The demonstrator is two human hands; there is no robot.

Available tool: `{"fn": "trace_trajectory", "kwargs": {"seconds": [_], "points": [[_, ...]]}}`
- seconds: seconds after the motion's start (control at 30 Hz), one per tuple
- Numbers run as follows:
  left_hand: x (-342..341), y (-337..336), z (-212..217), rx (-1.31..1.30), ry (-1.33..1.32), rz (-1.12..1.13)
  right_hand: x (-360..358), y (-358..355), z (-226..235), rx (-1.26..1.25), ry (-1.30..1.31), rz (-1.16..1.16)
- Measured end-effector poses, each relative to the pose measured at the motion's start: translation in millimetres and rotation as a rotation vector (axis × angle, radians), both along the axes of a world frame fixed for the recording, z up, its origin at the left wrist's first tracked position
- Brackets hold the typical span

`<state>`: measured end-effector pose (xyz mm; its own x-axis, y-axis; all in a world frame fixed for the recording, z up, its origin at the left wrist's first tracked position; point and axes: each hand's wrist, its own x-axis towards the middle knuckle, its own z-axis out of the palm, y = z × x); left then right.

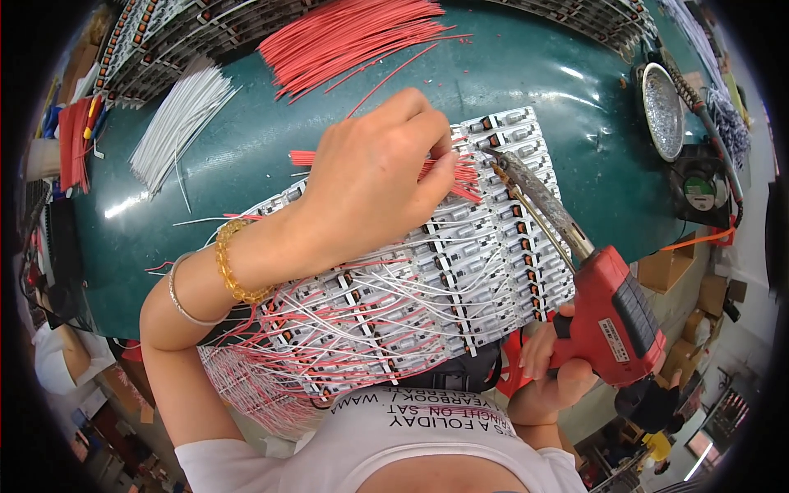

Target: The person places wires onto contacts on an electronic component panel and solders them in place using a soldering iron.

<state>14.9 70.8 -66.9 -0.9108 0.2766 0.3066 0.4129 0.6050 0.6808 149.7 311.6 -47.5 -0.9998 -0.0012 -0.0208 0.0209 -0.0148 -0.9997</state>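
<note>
White shirt fills the lower edge, nearest the lens, its printed chest upside down to the view. Far left, past the table rim: a red bundle and clutter, hard to read. On the green table, upper left, a loose sheaf of white wires; top centre, a fan of cut red wires. Left hand, wrist with a bead bracelet and a thin bangle, reaches across the stacked strips of small white circuit boards and pinches a short bunch of red wire ends between thumb and fingers, pressed down on the upper rows. Soldering gun, red body, held closed-fisted in the right hand at lower right; its long tip angles up-left and sits just beside the pinched ends. Progress, as a judgement: lower and left rows already trail red and white leads over the near edge; the upper right rows look bare, so a fair share remains. Right of the boards: open green surface, then a round metal dish, a small fan, cardboard boxes below the rim. Room to move is best to the right and above; the near edge is crowded by hanging leads.
</note>
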Motion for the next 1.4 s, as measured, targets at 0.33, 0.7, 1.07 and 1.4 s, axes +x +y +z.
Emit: {"fn": "trace_trajectory", "kwargs": {"seconds": [0.33,0.7,1.07,1.4], "points": [[-0.5,4.2,1.5,-0.091,0.033,0.011,3.3,-4.7,2.7,0.075,-0.043,-0.046],[-0.7,3.7,1.5,-0.112,0.040,0.006,3.0,-7.3,4.0,0.033,-0.031,-0.055],[11.1,10.3,5.3,0.018,-0.018,-0.042,17.0,4.6,3.4,-0.034,-0.021,-0.028],[10.7,11.4,1.9,-0.011,0.048,-0.028,17.8,-0.1,-0.2,-0.002,-0.045,-0.053]]}}
